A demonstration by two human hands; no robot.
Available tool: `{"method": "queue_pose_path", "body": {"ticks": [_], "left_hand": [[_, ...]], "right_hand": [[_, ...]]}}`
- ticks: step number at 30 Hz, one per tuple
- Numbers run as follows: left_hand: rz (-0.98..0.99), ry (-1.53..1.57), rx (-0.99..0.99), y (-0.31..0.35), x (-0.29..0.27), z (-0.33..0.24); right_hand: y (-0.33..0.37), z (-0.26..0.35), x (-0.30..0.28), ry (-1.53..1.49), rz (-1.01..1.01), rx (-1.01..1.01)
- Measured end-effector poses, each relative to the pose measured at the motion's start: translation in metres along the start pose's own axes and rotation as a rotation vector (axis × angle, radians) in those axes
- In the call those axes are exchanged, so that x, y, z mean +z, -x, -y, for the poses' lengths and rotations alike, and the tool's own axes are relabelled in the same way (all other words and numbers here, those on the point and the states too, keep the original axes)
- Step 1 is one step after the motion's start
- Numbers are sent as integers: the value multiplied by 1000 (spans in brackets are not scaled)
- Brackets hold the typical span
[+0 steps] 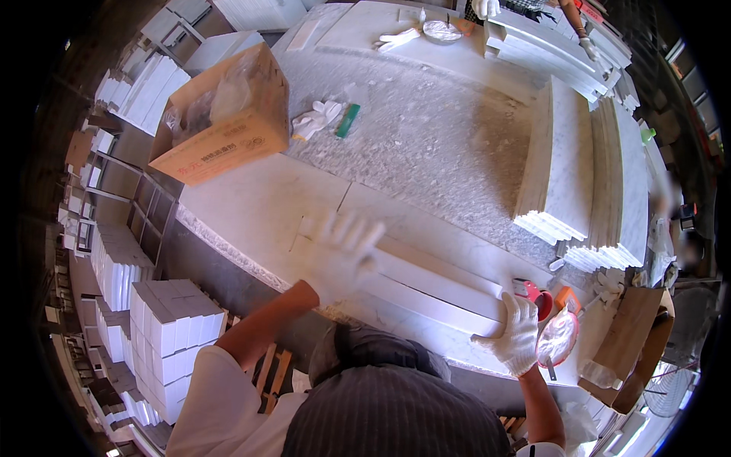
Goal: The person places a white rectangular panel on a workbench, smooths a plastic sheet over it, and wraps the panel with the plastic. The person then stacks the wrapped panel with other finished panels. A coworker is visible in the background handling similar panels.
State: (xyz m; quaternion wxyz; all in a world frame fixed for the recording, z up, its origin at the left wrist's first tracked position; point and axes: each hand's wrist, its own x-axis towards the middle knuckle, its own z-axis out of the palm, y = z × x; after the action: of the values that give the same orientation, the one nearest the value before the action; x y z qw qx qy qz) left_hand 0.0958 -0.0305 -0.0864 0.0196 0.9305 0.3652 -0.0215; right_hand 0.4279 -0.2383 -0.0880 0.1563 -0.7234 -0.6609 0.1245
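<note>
white strips (434, 303), long and narrow, lie side by side on the pale slab worktop (228, 194), running from the centre of the view toward 4 o'clock; a thin dark gap separates them.

left hand (343, 255): gloved, fingers spread wide, blurred, over the strips' 10 o'clock end. contact cannot be determined.

right hand (516, 335): gloved, set at the 4 o'clock end, thumb apart from the fingers and spanning that end. whether it clamps cannot be determined.

adjacent items: just beyond the right hand are a red ring-shaped item (544, 305), an orange block (567, 298) and a bowl of white material (558, 337). an open carton (620, 335) stands further out, toward 4 o'clock.

surroundings: a cardboard box (228, 148) holding clear plastic sits at 10 o'clock; white gloves (317, 118) and a green block (347, 120) lie near 12 o'clock. stacked slabs (563, 152) stand at 2 o'clock; a co-worker's gloved hand (485, 8) shows at 1 o'clock.
</note>
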Motion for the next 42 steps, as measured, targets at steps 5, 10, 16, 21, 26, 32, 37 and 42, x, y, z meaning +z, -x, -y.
{"method": "queue_pose_path", "body": {"ticks": [5, 10, 16, 21, 26, 32, 37, 42], "left_hand": [[122, 82, 161, -8, -28, -21], [115, 9, 150, -13, -17, -26], [56, 4, 199, -15, -15, -28], [81, -13, 183, -10, -13, -28], [55, -22, 203, -11, -25, -23], [42, 12, 202, -4, -33, -18], [12, 32, 206, -3, -28, -18], [19, 13, 203, 1, -26, -17]], "right_hand": [[-1, 3, -2, 71, 11, -23], [-5, -4, -6, 30, 10, -63], [30, -69, 34, -672, -506, 358], [34, -91, 34, -139, -210, 503], [51, -144, 88, -52, -63, 584], [59, -168, 127, -324, -317, 792], [42, -137, 102, -556, -353, 1077], [21, -127, 59, -441, -225, 794]]}}
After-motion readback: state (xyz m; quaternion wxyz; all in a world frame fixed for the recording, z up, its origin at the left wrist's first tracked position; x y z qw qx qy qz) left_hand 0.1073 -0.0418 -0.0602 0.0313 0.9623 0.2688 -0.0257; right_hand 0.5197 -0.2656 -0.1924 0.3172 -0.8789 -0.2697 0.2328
